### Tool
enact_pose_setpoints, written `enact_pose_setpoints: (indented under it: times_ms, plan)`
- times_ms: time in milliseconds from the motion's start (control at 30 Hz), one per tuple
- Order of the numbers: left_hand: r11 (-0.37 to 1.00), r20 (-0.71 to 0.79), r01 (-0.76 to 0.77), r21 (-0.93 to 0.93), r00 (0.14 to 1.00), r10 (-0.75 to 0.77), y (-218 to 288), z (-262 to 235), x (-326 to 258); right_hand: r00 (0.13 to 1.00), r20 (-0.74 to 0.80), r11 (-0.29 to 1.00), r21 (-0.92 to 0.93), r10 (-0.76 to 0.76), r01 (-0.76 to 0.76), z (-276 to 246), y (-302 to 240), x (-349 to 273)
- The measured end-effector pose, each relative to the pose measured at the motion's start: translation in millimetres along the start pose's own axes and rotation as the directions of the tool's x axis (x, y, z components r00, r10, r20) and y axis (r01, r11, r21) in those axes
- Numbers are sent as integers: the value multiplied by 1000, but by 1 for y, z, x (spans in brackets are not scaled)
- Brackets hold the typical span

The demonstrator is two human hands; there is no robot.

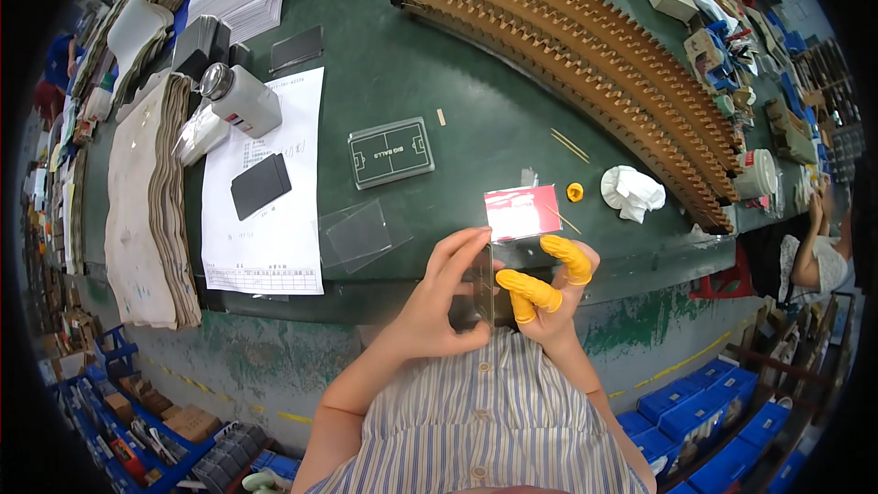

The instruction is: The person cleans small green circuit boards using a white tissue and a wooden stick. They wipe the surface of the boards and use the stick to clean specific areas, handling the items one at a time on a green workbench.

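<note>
At the edge of the table (366, 50), our left hand (430, 305) pinches a thin panel (486, 291); our right hand (555, 316), yellow-cotted, curves beside it, grip unclear. We cannot see inside the capped bottle (245, 103).

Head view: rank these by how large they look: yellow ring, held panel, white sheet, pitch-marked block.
1. White sheet
2. Pitch-marked block
3. Held panel, seen nearly edge-on
4. Yellow ring

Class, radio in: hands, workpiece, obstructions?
Left hand pinching thin panel. Right hand, yellow finger cots on, close beside; contact unclear. Pink-and-white card just beyond, not blocking.
</note>
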State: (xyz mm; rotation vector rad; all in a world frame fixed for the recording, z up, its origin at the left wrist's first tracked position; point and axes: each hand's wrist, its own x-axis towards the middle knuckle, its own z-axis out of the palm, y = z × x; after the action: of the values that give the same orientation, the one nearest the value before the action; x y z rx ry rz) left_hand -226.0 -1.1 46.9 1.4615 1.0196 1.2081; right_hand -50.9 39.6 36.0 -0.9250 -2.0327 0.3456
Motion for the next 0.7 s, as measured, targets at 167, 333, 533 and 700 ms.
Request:
enact_pose_setpoints:
  times_ms: [167,333,533,700]
  plan:
    - [999,7,4,33,1000,-5,0,-1,0,1000,4,1000,16,9,-9,1,0,-3]
    - [998,4,12,57,1000,-12,0,-2,-1,998,44,998,-48,-34,36,-2,2,-3]
    - [1000,-2,-5,23,1000,5,0,-1,0,1000,-22,999,-33,22,-22,-2,-4,0]
    - [1000,-9,-7,30,1000,7,0,-2,0,1000,-8,998,-60,6,-7,-2,-3,0]
